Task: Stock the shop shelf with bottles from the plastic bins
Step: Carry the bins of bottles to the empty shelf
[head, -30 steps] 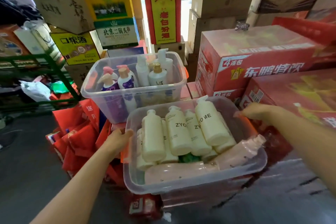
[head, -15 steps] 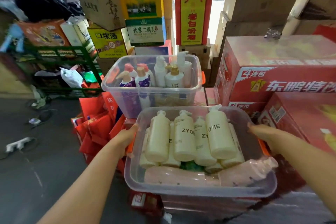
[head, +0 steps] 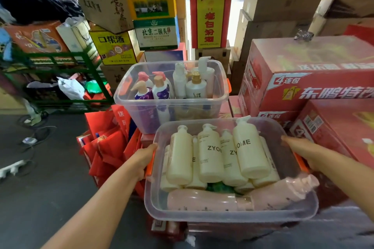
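Hands grip near clear plastic bin (head: 228,215) by orange side handles: left hand (head: 142,160) clenched on handle at 9 o'clock edge, right hand (head: 301,150) on handle at 3 o'clock edge. Cream ZYOME pump bottles (head: 210,153) and pink bottle (head: 242,200) lie inside. Second bin (head: 172,113) of upright bottles touches far rim, 12 o'clock. Red cartons (head: 307,79) crowd 2 o'clock. Open grey floor (head: 40,198) at 8 o'clock.
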Tool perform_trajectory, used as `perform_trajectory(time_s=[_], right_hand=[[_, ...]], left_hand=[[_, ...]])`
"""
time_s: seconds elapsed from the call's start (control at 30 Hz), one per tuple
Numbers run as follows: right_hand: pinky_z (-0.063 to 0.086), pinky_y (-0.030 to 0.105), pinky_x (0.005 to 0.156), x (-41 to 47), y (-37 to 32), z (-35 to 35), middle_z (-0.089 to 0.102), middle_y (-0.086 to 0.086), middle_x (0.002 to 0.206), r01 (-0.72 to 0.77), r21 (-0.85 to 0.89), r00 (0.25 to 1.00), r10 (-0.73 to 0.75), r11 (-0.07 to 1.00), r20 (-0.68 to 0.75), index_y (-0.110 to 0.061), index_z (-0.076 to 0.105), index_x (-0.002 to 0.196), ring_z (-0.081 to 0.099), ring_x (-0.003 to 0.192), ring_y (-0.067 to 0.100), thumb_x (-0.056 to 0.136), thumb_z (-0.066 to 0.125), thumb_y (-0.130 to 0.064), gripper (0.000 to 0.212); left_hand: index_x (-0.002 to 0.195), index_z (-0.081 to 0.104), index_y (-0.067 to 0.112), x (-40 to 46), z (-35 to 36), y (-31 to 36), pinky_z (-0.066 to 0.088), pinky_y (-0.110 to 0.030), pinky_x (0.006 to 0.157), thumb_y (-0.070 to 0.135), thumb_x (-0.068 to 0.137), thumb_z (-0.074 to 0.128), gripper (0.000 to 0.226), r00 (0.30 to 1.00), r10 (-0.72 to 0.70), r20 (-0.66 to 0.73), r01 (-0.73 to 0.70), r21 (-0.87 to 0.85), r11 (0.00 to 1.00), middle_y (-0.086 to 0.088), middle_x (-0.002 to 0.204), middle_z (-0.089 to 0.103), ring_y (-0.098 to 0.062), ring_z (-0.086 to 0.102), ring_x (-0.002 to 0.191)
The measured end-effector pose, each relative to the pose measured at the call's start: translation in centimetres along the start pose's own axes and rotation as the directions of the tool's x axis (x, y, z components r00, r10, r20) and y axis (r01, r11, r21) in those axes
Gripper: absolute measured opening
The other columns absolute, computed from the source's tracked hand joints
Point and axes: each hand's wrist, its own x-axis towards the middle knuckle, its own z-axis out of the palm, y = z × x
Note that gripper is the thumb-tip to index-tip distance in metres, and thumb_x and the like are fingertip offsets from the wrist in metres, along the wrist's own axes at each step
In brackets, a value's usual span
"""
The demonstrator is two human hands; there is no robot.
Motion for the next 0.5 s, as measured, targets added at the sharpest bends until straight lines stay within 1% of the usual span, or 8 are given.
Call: perform_trajectory(time_s=[0.07, 0.1, 0.17, 0.23, 0.27, 0.33, 0.43, 0.5], right_hand=[[0.050, 0.046, 0.093, -0.4, 0.3, 0.2, 0.061, 0.022, 0.120, -0.007, -0.010, 1.000, 0.007, 1.000, -0.016, 0.000, 0.056, 0.127, 0.059, 0.108, 0.036, 0.094, 0.058, -0.041, 0.053], [0.051, 0.045, 0.091, -0.7, 0.3, 0.4, 0.062, 0.022, 0.119, -0.009, -0.012, 1.000, 0.009, 1.000, -0.017, 0.000, 0.056, 0.126, 0.060, 0.107, 0.036, 0.094, 0.058, -0.041, 0.052], [0.052, 0.043, 0.088, -1.5, 0.4, 1.0, 0.064, 0.022, 0.115, -0.011, -0.028, 1.000, 0.011, 1.000, -0.005, -0.001, 0.057, 0.124, 0.062, 0.104, 0.036, 0.094, 0.058, -0.041, 0.051], [0.054, 0.044, 0.085, -2.5, 0.0, 2.0, 0.066, 0.023, 0.110, -0.014, -0.037, 1.000, 0.014, 0.999, -0.009, 0.000, 0.059, 0.121, 0.063, 0.098, 0.036, 0.093, 0.059, -0.040, 0.049], [0.054, 0.041, 0.078, -3.2, -0.3, 2.7, 0.066, 0.023, 0.107, -0.010, -0.048, 1.000, 0.010, 0.999, -0.009, 0.002, 0.060, 0.119, 0.064, 0.092, 0.035, 0.093, 0.060, -0.038, 0.048], [0.049, 0.032, 0.062, -4.2, -0.8, 4.4, 0.066, 0.021, 0.101, 0.012, -0.063, 1.000, -0.013, 0.998, -0.011, 0.005, 0.059, 0.119, 0.061, 0.079, 0.031, 0.094, 0.059, -0.035, 0.047], [0.043, 0.026, 0.051, -6.0, -1.9, 7.5, 0.065, 0.018, 0.094, 0.061, -0.104, 0.998, -0.060, 0.993, 0.012, 0.006, 0.059, 0.119, 0.056, 0.067, 0.025, 0.096, 0.056, -0.033, 0.045], [0.039, 0.021, 0.042, -6.8, -3.0, 9.9, 0.057, 0.013, 0.072, 0.078, -0.121, 0.997, -0.076, 0.990, 0.019, 0.006, 0.059, 0.117, 0.049, 0.056, 0.022, 0.097, 0.055, -0.033, 0.044]], left_hand=[[0.106, 0.061, 0.014, 0.0, -0.7, -0.1, 0.053, -0.049, 0.092, 0.045, 0.091, 0.059, 0.035, 1.000, -0.008, 0.017, 0.008, 0.003, 1.000, -0.016, 0.101, 0.069, -0.034, 0.065, 0.095], [0.107, 0.061, 0.014, 0.0, -1.2, -0.2, 0.053, -0.050, 0.092, 0.044, 0.090, 0.060, 0.034, 1.000, -0.004, 0.026, 0.004, 0.001, 1.000, -0.016, 0.101, 0.069, -0.034, 0.066, 0.095], [0.108, 0.062, 0.013, 0.2, -2.5, -0.5, 0.053, -0.051, 0.092, 0.043, 0.090, 0.060, 0.035, 0.999, -0.012, 0.040, 0.012, -0.003, 1.000, -0.017, 0.101, 0.070, -0.035, 0.066, 0.096], [0.108, 0.061, 0.011, 0.0, -3.9, -0.8, 0.052, -0.050, 0.093, 0.043, 0.090, 0.060, 0.036, 0.999, -0.017, 0.044, 0.018, -0.013, 1.000, -0.017, 0.102, 0.069, -0.034, 0.065, 0.097], [0.107, 0.061, 0.010, -0.1, -4.7, -1.0, 0.052, -0.049, 0.092, 0.042, 0.091, 0.060, 0.036, 0.999, -0.018, 0.044, 0.018, -0.016, 1.000, -0.017, 0.102, 0.068, -0.034, 0.065, 0.096], [0.106, 0.061, 0.011, -0.2, -6.9, -1.5, 0.053, -0.048, 0.090, 0.043, 0.091, 0.060, 0.036, 0.999, -0.012, 0.038, 0.013, -0.024, 1.000, -0.017, 0.102, 0.068, -0.033, 0.064, 0.096], [0.103, 0.061, 0.013, -0.8, -10.8, -2.4, 0.053, -0.048, 0.091, 0.044, 0.092, 0.060, 0.033, 1.000, 0.005, 0.023, -0.004, -0.063, 0.998, -0.017, 0.101, 0.068, -0.034, 0.064, 0.096], [0.105, 0.061, 0.016, -1.2, -13.6, -3.2, 0.055, -0.046, 0.085, 0.044, 0.091, 0.060, 0.031, 1.000, 0.010, -0.002, -0.010, -0.091, 0.996, -0.016, 0.101, 0.068, -0.033, 0.065, 0.094]])
